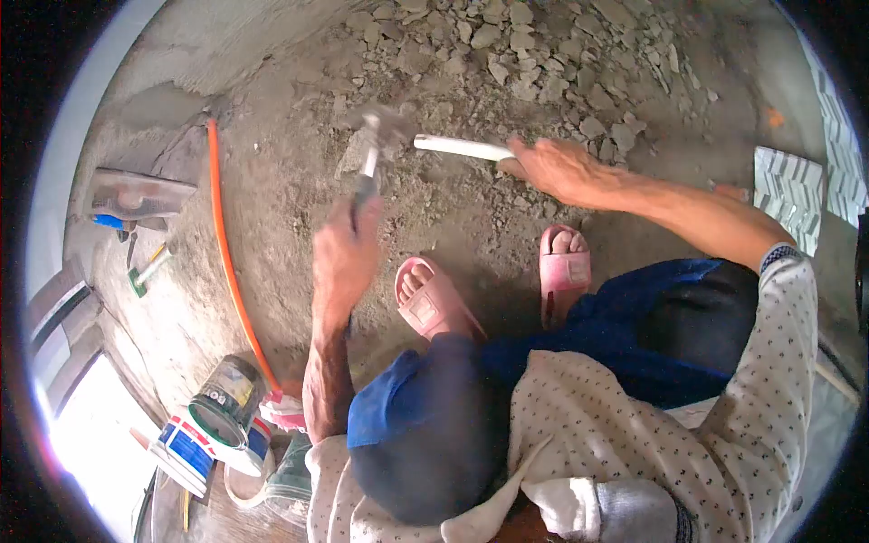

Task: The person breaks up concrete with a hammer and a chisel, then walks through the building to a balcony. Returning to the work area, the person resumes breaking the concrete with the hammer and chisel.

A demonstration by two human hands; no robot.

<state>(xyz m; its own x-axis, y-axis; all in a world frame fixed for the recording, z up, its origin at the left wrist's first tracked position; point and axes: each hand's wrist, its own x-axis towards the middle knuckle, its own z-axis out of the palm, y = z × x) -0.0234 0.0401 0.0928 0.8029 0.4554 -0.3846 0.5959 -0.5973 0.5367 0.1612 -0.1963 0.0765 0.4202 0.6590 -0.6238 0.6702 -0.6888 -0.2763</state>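
Note:
My left hand (346, 253) is wrapped round the handle of a hammer (371, 154), whose head is blurred over the rough, broken floor. My right hand (557, 170) grips one end of a white pipe (462, 147). The pipe's other end reaches left, close to the hammer head. Beneath both hands lie crumbled concrete and dust. My feet, in pink sandals (430, 294), stand just this side of the work spot.
Broken rubble (543, 45) is heaped at the far side. An orange hose (222, 217) rises on the left, near a trowel (145, 192) and a green-and-white tool (149, 269). A paint can (226, 394) and a white bucket (186, 452) stand lower left. Patterned tiles (787, 195) are at right.

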